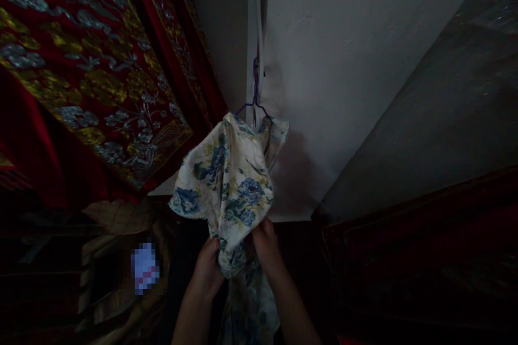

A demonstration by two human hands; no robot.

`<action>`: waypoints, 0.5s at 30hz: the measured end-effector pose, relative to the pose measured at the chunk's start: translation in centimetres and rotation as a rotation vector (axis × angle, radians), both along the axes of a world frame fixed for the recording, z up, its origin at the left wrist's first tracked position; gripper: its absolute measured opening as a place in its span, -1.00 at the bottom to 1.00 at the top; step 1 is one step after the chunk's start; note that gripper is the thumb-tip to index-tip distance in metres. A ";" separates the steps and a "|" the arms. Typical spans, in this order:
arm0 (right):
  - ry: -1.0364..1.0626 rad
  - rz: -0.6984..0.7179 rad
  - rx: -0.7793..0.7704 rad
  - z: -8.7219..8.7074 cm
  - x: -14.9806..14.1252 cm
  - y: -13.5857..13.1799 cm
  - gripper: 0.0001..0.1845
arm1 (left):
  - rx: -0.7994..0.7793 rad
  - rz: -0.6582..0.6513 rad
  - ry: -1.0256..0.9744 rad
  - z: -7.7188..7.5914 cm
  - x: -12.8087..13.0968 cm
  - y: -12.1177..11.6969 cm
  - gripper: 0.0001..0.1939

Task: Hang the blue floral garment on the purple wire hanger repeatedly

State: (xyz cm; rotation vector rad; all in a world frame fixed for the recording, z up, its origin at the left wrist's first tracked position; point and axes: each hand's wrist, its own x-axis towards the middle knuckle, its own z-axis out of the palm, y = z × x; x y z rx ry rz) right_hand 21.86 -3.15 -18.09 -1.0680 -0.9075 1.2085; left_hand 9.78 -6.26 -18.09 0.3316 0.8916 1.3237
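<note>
A short-sleeved floral garment (243,183), cream with blue flowers and yellowish leaves, hangs on a purple hanger (256,86) against the wall. My left hand (208,264) grips its left edge low down, the fingers partly behind the cloth. On the opposite edge, my right hand (265,240) also holds the fabric, with some fingertips out of sight. Between the hands the cloth is gathered and folded, and its lower part falls into shadow between my forearms.
Red cloth (113,70) embroidered in gold and silver hangs at the upper left. A pale cable (260,16) runs down the white wall (343,54) above the hanger. At lower left, a wooden chair (91,275) and a blurred-out patch (144,267) show dimly. Dark red material (404,237) lies at right.
</note>
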 end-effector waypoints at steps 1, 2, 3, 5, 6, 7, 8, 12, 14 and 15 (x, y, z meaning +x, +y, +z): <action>-0.016 0.021 0.010 0.1 0.1 0.0 -0.73 | -0.017 -0.007 0.011 0.0 -0.2 0.0 -0.62; -0.030 0.031 0.020 0.1 0.1 0.0 -0.73 | -0.031 -0.013 0.026 0.0 -0.4 0.0 -0.64; -0.041 0.027 0.025 -0.1 0.1 -0.1 -0.72 | -0.039 -0.018 0.044 0.0 -0.5 -0.1 -0.66; -0.042 -0.019 0.006 -0.7 0.1 -0.1 -0.71 | -0.029 -0.018 0.085 0.0 -0.5 0.0 -0.66; -0.039 -0.049 -0.017 -1.1 0.1 0.0 -0.70 | -0.023 0.005 0.123 0.0 -0.4 0.0 -0.65; -0.041 -0.068 -0.038 -1.5 0.3 0.2 -0.71 | -0.018 0.056 0.182 -0.1 -0.3 0.1 -0.63; -0.049 -0.073 -0.053 -1.9 0.6 0.3 -0.71 | 0.002 0.128 0.264 -0.2 -0.2 0.2 -0.62; -0.099 -0.030 -0.037 -3.1 2.7 1.0 -0.59 | 0.223 0.488 0.716 -1.0 0.1 0.6 -0.54; -0.108 -0.019 -0.028 -3.2 3.5 0.9 -0.58 | 0.356 0.619 0.882 -1.3 0.2 0.6 -0.48; -0.114 -0.004 -0.024 -3.1 3.7 0.8 -0.59 | 0.401 0.666 0.934 -1.4 0.3 0.6 -0.46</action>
